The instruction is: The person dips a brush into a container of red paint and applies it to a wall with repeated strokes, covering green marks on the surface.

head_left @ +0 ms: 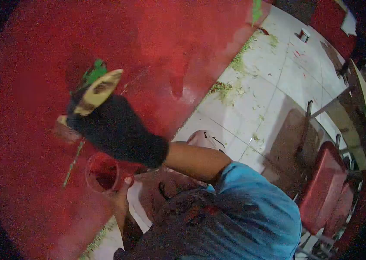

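Note:
My left hand [121, 195] grips a clear plastic cup [90, 177] from the side, its thumb at the rim; dark red contents show inside. My right arm, in a black sleeve [118, 128] with a cream oval patch [98, 93], reaches across over the red surface [31, 143]. At its end my right hand [66, 131] is smeared by motion, and I cannot tell how its fingers are set. A thin, pale green stick [74, 164] slants down from just below that hand. Something bright green [94, 73] shows behind the sleeve.
White floor tiles [274, 65] border the red surface, with green plant scraps [230, 89] along the edge. Farther off stands a small can [304, 34]. A red plastic seat [325, 182] is at the right, near a table with dark legs [307, 117]. My knee [202, 139] shows beneath my right arm.

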Demonstrator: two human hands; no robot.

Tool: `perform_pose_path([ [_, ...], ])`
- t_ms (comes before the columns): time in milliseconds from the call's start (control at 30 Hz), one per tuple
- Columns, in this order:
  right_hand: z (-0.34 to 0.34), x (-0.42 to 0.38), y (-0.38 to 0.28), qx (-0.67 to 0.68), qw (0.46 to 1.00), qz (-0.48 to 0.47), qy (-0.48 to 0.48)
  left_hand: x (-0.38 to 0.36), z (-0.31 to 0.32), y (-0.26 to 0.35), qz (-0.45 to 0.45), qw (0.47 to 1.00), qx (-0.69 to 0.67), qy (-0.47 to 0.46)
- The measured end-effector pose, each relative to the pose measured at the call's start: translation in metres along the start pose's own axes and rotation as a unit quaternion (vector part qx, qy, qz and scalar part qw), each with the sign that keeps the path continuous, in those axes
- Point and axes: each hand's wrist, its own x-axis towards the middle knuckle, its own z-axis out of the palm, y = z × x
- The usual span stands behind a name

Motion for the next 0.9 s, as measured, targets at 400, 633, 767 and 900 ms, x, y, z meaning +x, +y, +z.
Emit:
perform_pose_path([
  [400,-0.052,-0.034,0.014,0.099,0.944,0.231,-0.211,0.010,0.027,0.011,0.099,0.978,-0.182,-0.036],
  [633,-0.061,-0.022,-0.012,0.043,0.927,0.264,-0.263,0.019,0.034,0.010,0.163,0.975,-0.145,-0.039],
  [767,-0.068,-0.025,-0.019,-0.280,0.903,-0.106,-0.309,0.013,0.031,-0.012,0.148,0.978,-0.149,-0.003],
  [900,-0.052,-0.017,-0.042,-0.146,0.937,-0.002,-0.317,0.017,0.030,-0.017,0.159,0.975,-0.148,-0.044],
])
